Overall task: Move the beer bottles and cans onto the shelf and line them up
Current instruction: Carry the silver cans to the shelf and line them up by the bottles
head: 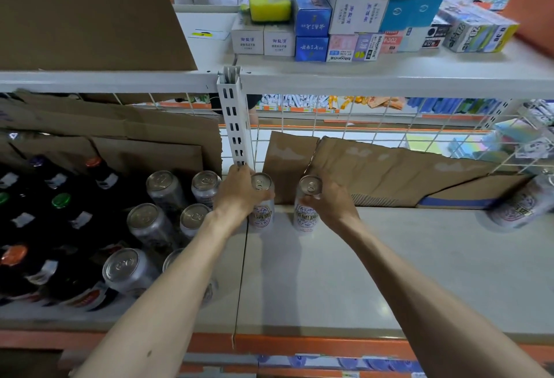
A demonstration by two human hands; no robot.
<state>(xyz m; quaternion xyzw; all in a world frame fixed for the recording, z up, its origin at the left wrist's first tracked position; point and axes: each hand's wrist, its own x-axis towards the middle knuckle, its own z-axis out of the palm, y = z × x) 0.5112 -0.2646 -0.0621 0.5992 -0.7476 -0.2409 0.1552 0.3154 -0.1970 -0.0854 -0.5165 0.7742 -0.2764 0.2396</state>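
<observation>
Centre frame, the left hand (239, 190) gripped one can (262, 202), the right hand (329, 197) another can (307, 203); a careless release could have toppled either on the shelf (389, 272).

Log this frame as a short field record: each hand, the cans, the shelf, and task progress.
left hand: left hand wrapped around a white-labelled silver beer can, upright on the shelf
right hand: right hand gripping a second matching can, upright beside the first, apart
shelf: grey metal shelf, cardboard sheet at the back
already stocked: silver cans and dark glass bottles on the left section
stray: one blurred can at far right
progress: new row just begun
</observation>
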